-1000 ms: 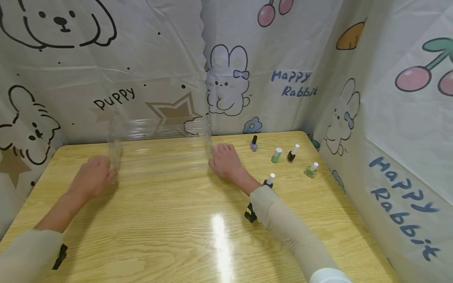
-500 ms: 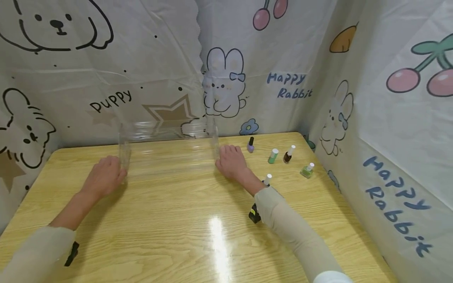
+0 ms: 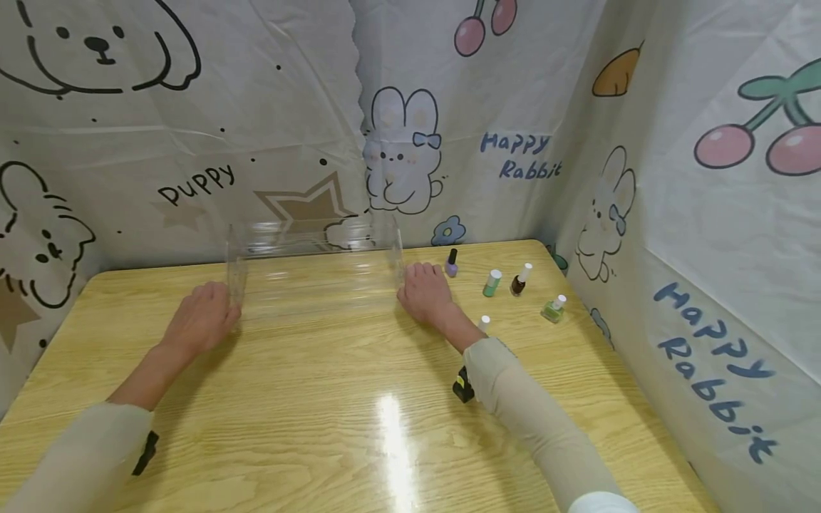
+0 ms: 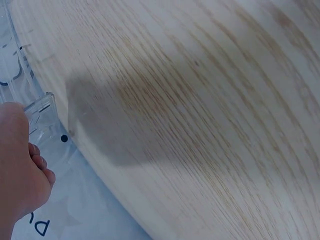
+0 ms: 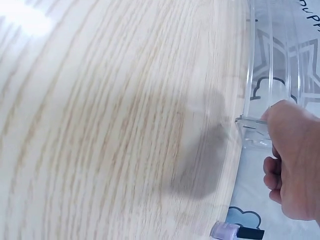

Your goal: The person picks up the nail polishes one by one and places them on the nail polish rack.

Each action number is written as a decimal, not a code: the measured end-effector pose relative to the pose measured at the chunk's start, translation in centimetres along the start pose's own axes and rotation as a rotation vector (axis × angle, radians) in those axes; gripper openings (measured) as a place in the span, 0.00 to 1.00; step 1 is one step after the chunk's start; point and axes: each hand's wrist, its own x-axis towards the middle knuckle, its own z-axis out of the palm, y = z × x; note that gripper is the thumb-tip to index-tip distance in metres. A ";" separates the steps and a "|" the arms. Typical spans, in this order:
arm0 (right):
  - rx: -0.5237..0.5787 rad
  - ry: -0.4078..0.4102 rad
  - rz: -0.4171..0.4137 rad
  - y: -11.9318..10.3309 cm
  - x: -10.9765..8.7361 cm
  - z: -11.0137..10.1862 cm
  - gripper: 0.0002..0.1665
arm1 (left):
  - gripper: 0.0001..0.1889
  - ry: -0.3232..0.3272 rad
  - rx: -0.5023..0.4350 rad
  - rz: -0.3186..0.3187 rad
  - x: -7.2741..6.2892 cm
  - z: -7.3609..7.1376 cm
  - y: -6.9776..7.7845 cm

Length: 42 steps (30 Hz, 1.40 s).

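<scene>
A clear plastic tiered display rack (image 3: 314, 274) stands at the back of the wooden table, near the patterned cloth. My left hand (image 3: 202, 317) grips its left end; curled fingers show in the left wrist view beside the rack's clear corner (image 4: 44, 112). At the opposite end, my right hand (image 3: 425, 292) holds the right side panel, with the thumb over the edge and the fingers curled in the right wrist view. Closest to that hand is a purple nail polish bottle (image 3: 452, 268) with a black cap. Both hands partly hide the rack's ends.
Right of the rack stand a mint green bottle (image 3: 492, 283), a dark bottle (image 3: 518, 285) and a light green bottle (image 3: 554, 310), all white-capped. Another white cap (image 3: 484, 323) shows behind my right forearm. Printed cloth (image 3: 308, 121) walls the table's back and sides.
Both hands and the rack have shifted to the right along the table, nearer the purple bottle. The head view has turned slightly. Both grips look the same.
</scene>
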 end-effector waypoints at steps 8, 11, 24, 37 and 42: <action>-0.030 -0.026 0.027 0.3 -0.1 -0.1 0.17 | 0.12 -0.012 0.006 -0.001 0.4 0.7 0.3; -0.025 -0.021 0.034 0.3 -0.1 -0.1 0.17 | 0.12 -0.015 -0.011 -0.010 0.5 0.8 0.5; -0.062 -0.084 0.106 0.5 -0.1 0.2 0.16 | 0.13 -0.014 0.022 -0.004 1.7 1.9 1.0; -0.084 -0.129 0.187 -0.1 0.2 0.3 0.14 | 0.13 0.024 0.047 -0.004 2.0 2.7 1.6; -0.078 -0.131 0.201 -0.3 0.2 0.3 0.14 | 0.13 0.012 0.036 -0.012 2.0 2.5 1.7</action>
